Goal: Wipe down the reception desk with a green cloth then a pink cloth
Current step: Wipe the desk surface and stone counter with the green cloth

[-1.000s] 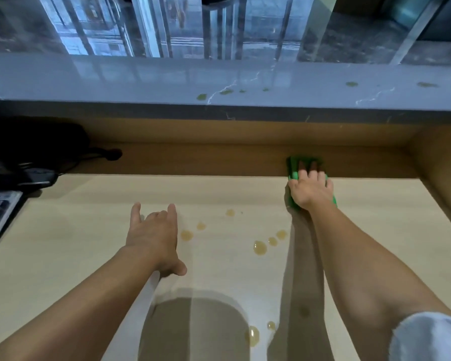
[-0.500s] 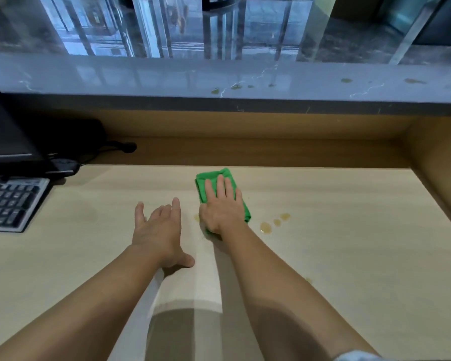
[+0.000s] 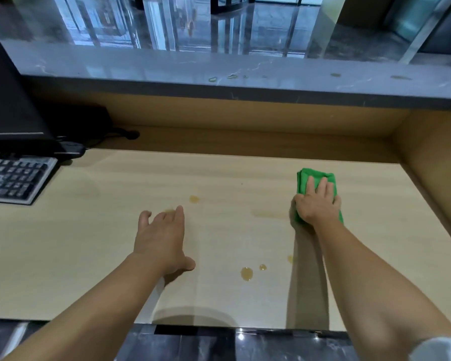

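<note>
Green cloth (image 3: 305,179) lies folded on the right part of the pale worktop (image 3: 102,230), pressed flat under the right hand (image 3: 317,205), whose grip is wide, fingers straight on the fabric. The left hand (image 3: 162,238) rests palm down near the middle, grip wide and holding nothing. Amber drops (image 3: 246,273) sit between the arms, and a keyboard (image 3: 13,178) lies far left.
</note>
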